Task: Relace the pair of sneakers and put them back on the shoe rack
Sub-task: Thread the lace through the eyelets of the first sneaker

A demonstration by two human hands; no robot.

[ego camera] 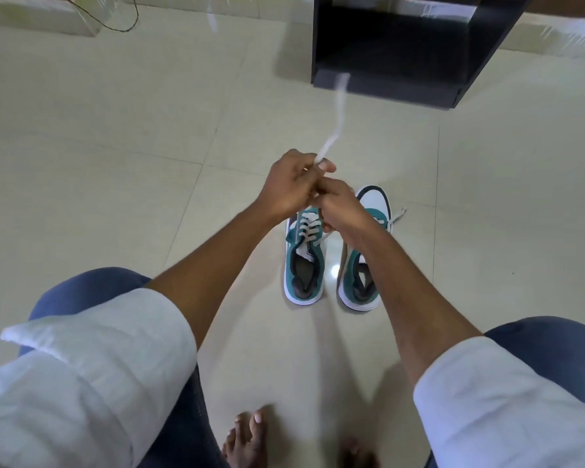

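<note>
Two teal-and-white sneakers stand side by side on the floor, toes pointing away from me. The left sneaker [304, 265] has white lacing across its front. The right sneaker [362, 282] is partly hidden under my right forearm. My left hand [286, 187] pinches a white lace [338, 109], whose blurred free end flies up toward the rack. My right hand [340, 206] is closed just beside it, above the left sneaker's laces, apparently on the same lace. The black shoe rack [385, 86] stands beyond the sneakers.
Pale tiled floor [115, 163] all around. A thin dark cable [115, 25] lies at the far left by a light baseboard. My bare feet [250, 437] and knees in blue trousers are at the bottom of the view.
</note>
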